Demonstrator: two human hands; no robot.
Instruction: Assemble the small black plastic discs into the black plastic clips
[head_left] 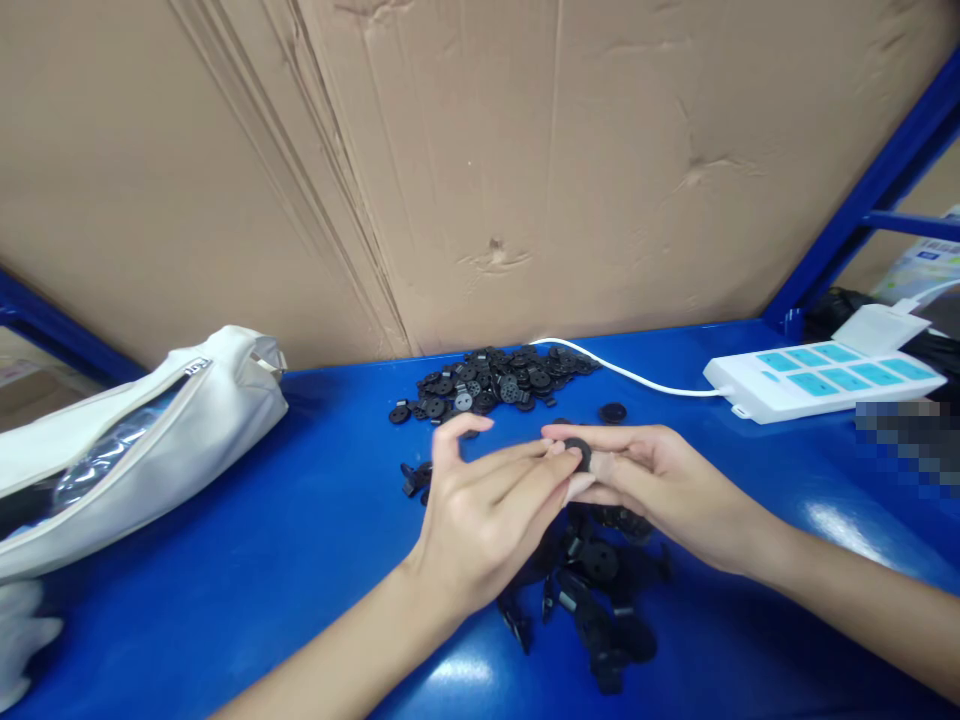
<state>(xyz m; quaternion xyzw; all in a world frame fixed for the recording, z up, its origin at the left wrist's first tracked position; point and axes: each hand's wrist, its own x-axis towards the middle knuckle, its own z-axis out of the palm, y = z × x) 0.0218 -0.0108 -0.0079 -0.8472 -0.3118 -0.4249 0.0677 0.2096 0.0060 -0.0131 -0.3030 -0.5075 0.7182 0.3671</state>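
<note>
Between my two hands is a small round black plastic disc (pixel 579 454), partly covered by fingers. My right hand (pixel 667 480) pinches it from the right, with pale tape or a finger cover around the thumb. From the other side, the fingers of my left hand (pixel 487 510) press on the disc, while one finger stands raised and bent. Below the hands lies a loose heap of black plastic parts (pixel 600 610), some with small metal pieces. Farther back is a pile of small black discs (pixel 502 378). A single black disc (pixel 613 412) lies apart, right of that pile.
A white power strip (pixel 825 380) with blue-green sockets lies at the right, its white cable (pixel 630 378) running behind the pile. An open white zip bag (pixel 202 430) sits at the left. Cardboard (pixel 480 170) stands behind the blue table (pixel 315 580). Blue frame posts (pixel 862 210) rise at the sides.
</note>
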